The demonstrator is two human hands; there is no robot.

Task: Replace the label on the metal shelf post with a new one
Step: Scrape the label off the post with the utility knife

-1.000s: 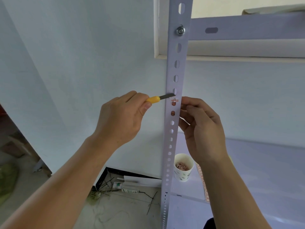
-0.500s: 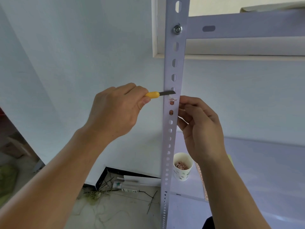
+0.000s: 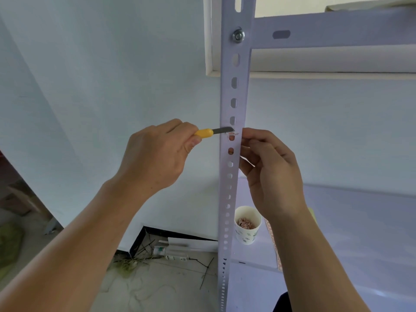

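Gripping a yellow-handled knife, the left hand has fingers and thumb closed round the handle; blade lies approx. horizontal w/ tip on the front face of the metal shelf post. Tip touches the label remnant, a thin pinkish scrap at a slot approx. mid-post. Right hand sits just beside the post's right edge at the same height, fingers curled, fingertips together at the edge; whether they pinch anything cannot be told. Paper cup w/ pinkish scraps stands on the lower shelf behind the post, under the right wrist.
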